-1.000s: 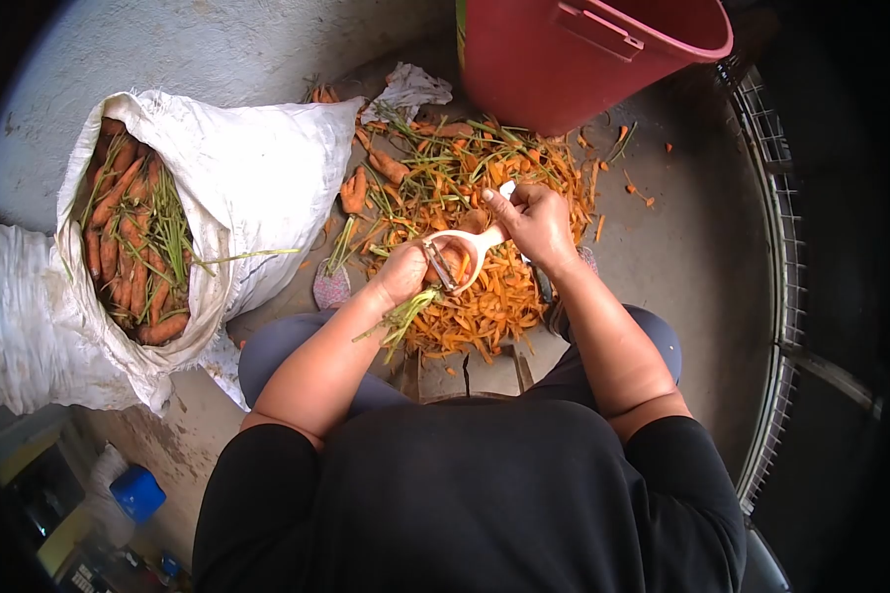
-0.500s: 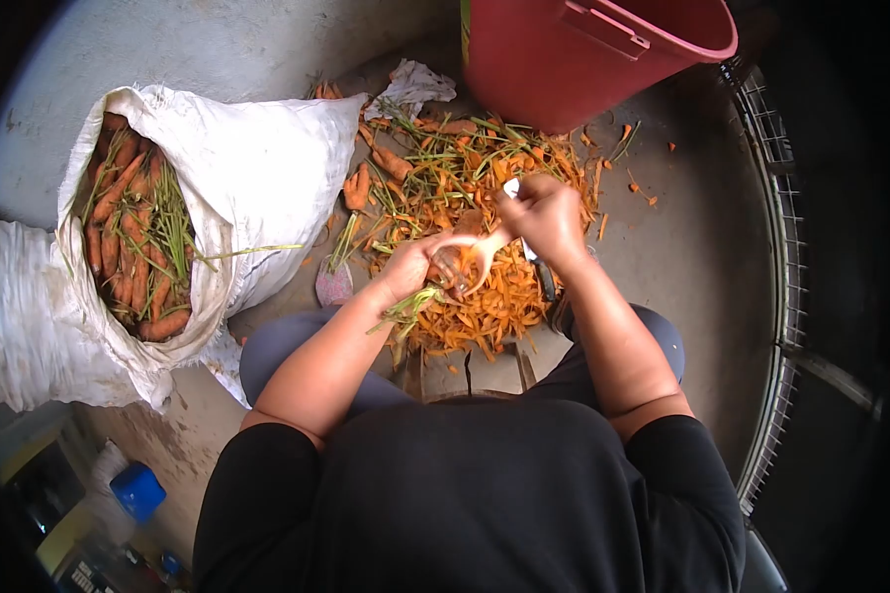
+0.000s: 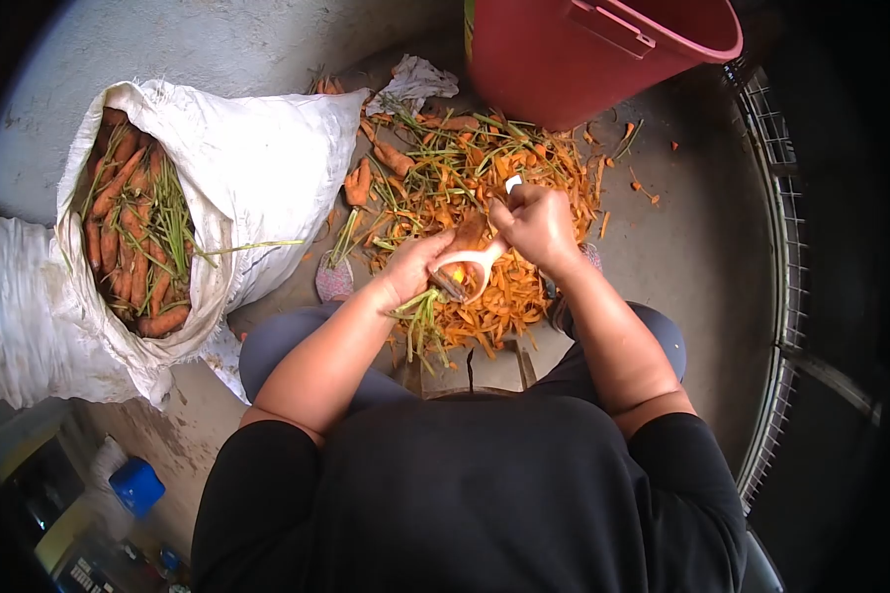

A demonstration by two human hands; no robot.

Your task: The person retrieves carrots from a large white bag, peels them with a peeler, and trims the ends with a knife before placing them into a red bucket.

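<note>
My left hand (image 3: 417,265) is closed around a carrot (image 3: 474,231), whose green stems (image 3: 423,314) hang out below the palm toward my knees. In my right hand (image 3: 542,229) is a white Y-shaped peeler (image 3: 487,257), gripped by its handle in a closed fist. The peeler's wide head lies over the stem end of the carrot, close to my left fingers. Beneath both hands spreads a heap of orange carrot peelings (image 3: 494,311) mixed with green stems.
On the left a white woven sack (image 3: 287,148) lies with its mouth facing me, full of carrots (image 3: 133,232). A red bucket (image 3: 534,69) stands beyond the heap. A few loose carrots (image 3: 394,158) rest at the heap's left edge. Wire mesh (image 3: 789,227) runs along the right.
The peeler's head has shifted slightly toward me and tilted over the carrot. More of the carrot's body shows beyond it, and its stems now hang lower and farther right.
</note>
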